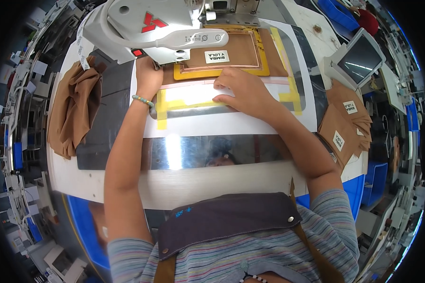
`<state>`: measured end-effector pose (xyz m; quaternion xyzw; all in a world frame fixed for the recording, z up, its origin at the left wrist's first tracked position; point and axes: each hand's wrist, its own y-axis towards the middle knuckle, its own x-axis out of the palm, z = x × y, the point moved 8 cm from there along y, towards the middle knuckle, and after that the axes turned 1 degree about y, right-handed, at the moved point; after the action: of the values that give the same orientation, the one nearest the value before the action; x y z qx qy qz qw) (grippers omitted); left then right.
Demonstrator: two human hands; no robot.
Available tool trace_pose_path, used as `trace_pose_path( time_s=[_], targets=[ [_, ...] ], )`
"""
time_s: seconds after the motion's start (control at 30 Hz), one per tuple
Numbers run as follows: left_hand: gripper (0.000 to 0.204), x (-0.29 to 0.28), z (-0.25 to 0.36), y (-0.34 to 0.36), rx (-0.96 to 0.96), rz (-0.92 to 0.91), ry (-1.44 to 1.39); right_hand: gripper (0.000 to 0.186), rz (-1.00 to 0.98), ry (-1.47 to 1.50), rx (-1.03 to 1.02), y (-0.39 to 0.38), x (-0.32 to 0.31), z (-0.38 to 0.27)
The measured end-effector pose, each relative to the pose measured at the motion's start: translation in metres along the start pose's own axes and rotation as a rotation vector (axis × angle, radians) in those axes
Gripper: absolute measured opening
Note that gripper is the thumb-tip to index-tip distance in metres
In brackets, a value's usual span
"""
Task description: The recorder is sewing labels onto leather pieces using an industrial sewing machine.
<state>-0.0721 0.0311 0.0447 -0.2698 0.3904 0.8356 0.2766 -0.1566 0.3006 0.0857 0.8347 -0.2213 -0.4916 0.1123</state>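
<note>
Fabric (77, 111) L, screen (361, 59) R, machine (148, 21) part-hiding L grip (149, 78), can't tell state, R grip (245, 92) spread

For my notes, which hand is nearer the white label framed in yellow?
Right. The right hand is below and right of the white label; the left hand is well leftward.

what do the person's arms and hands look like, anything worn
The left sleeve and right sleeve are short, grey-blue with thin multicoloured stripes. A bracelet of small turquoise and yellowish beads circles the left wrist. The left hand, partly hidden, and the right hand show no gloves.
</note>
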Motion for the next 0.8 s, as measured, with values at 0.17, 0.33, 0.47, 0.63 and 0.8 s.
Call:
trace_pose_path(
  time_s=[0.17,0.33,0.47,0.63,0.8],
  targets=[
    [0.024,-0.021,-0.026,-0.053,-0.540,-0.155,-0.828,0.024,-0.164,0.203,0.168,0.001,0.012,0.009],
    [0.033,-0.159,-0.044,-0.155,-0.698,0.064,-1.133,0.024,-0.122,0.192,0.163,0.004,0.000,0.008],
    [0.041,-0.232,-0.078,-0.258,-0.888,0.228,-0.949,0.021,-0.111,0.165,0.190,0.005,-0.001,0.007],
    [0.041,-0.276,-0.089,-0.344,-0.994,0.422,-0.769,0.017,-0.094,0.141,0.249,0.004,0.003,0.011],
    [0.040,-0.281,-0.082,-0.344,-0.935,0.573,-0.912,0.015,-0.032,0.227,0.225,0.003,-0.001,0.017]
  ],
)
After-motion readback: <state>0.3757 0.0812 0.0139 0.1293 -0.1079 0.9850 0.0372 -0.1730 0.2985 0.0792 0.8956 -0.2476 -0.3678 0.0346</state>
